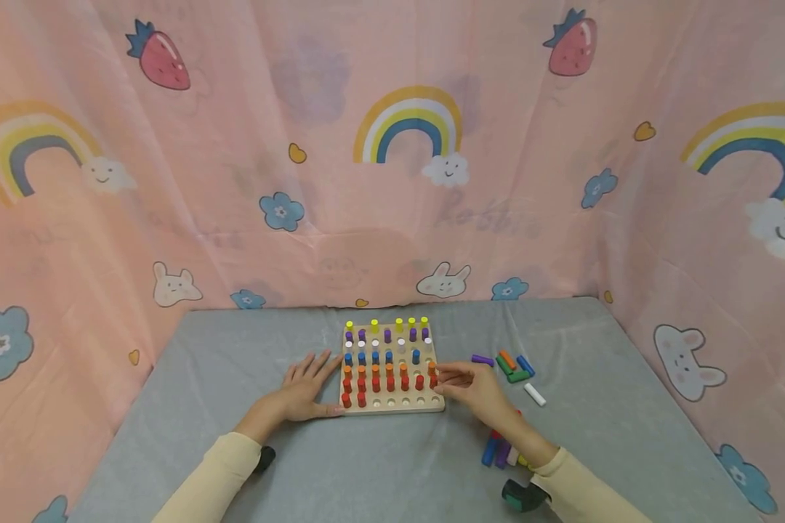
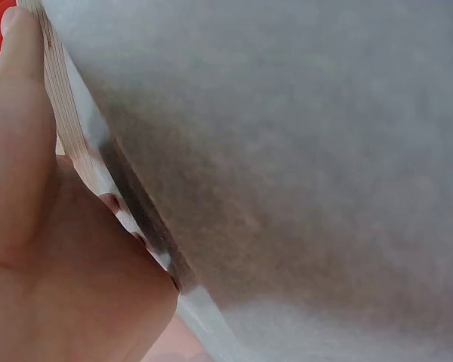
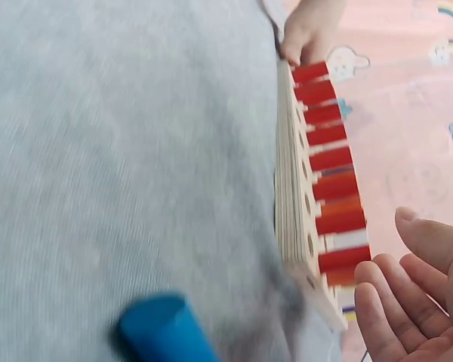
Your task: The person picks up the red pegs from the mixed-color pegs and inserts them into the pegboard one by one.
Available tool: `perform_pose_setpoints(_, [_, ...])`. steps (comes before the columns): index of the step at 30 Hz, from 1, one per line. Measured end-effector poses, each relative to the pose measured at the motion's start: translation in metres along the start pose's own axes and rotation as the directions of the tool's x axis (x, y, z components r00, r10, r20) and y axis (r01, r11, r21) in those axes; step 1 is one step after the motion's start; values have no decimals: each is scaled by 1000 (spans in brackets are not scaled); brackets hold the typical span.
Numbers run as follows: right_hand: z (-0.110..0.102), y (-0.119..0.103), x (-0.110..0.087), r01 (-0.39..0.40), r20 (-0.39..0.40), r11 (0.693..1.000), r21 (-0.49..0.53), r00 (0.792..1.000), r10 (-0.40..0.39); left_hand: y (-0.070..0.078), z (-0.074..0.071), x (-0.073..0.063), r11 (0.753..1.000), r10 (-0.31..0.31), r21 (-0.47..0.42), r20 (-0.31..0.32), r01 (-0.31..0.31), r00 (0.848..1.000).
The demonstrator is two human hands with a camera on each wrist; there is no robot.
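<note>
A wooden pegboard (image 1: pixel 392 408) lies on the table with rows of coloured pegs standing in it: yellow at the back, then purple, white, blue, orange and red. In the front row two red pegs (image 1: pixel 354 400) stand at the left, with bare holes beside them. My left hand (image 1: pixel 304 391) rests at the board's left side, fingers spread, thumb on the front left corner. At the right edge is my right hand (image 1: pixel 474 392), its fingertips close to the last red peg (image 3: pixel 345 259). In the right wrist view the thumb is apart from the fingers, and nothing shows between them.
Right of the board lie loose pegs: a purple one (image 1: pixel 482 359), an orange one (image 1: pixel 507 359), green ones (image 1: pixel 518 377), a blue one and a white one (image 1: pixel 534 394). More loose pegs (image 1: pixel 489 452) lie partly under my right forearm. A pink printed curtain (image 1: pixel 392 218) surrounds the grey table.
</note>
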State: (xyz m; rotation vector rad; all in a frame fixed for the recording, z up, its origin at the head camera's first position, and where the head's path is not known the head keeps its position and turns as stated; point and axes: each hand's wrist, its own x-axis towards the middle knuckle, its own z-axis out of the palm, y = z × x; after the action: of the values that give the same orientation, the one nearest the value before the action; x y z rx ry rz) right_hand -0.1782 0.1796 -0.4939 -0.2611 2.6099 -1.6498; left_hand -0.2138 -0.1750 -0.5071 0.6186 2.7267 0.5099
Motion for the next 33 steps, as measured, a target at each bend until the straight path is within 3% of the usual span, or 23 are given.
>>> perform_pose_setpoints(9, [-25,13,-5,-35,-41,998,-51,999,33,0,-3,1,1000,10,29,-31,-9,999])
perform_pose_setpoints(17, [-44,24,-9,-170,-64,982,-80,984,165,-3,-3,5,999,31,16,-33,-30,999])
perform_pose_setpoints(25, [-52,34,-11,-202,-69,975,-95,978,196,-9,0,10,999,39,17,-17,-39,999])
perform_pose_setpoints(33, [-51,38,-14,-225,-50,965,-138,974,220,-2,-6,7,1000,21,5,24,-21,1000])
